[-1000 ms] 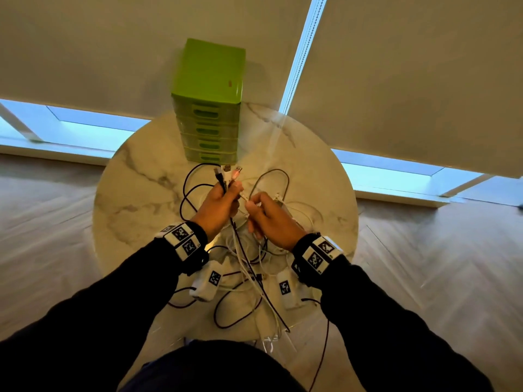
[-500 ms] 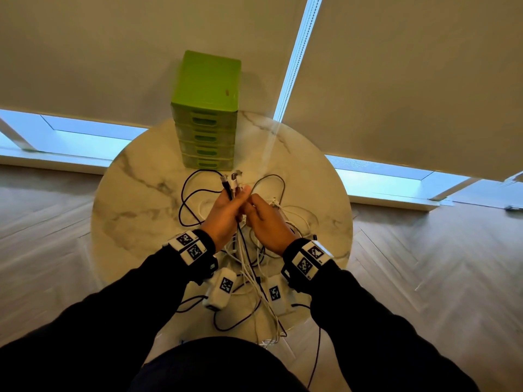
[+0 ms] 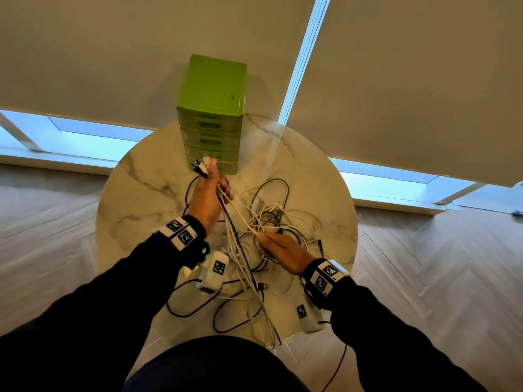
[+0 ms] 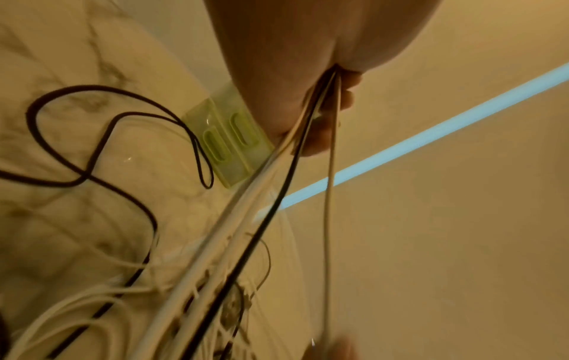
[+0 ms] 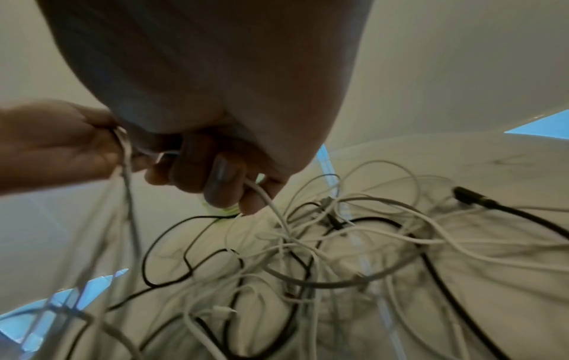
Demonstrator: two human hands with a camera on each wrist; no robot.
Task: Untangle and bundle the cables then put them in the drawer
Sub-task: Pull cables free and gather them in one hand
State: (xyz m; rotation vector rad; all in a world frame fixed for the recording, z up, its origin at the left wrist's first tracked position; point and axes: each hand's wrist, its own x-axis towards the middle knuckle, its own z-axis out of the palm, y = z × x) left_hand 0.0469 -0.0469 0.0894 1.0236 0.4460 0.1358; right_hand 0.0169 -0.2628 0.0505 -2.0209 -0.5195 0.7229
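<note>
Head view: a person stands over a round marble bench strewn with black and white cables. The left hand is raised, its grip closed around a bunch of cable ends whose plugs stick up past the fingers, just in front of a green drawer unit at the far edge of the bench. The right hand, lower and nearer the body, pinches a single white cable that runs into the knot on the bench.

The step looks like drawing one cable free of the tangle. It would go best with the left grip holding the ends firm while the right hand slides along the white cable, following it slowly through the loops rather than tugging, which could tighten the knot.

All the drawers appear closed. Both wrist views are blurred, and the palms cover most of the fingers. How many cables there are, and where the crossings lie, is hard to make out. Some strands hang over the near edge of the bench.
</note>
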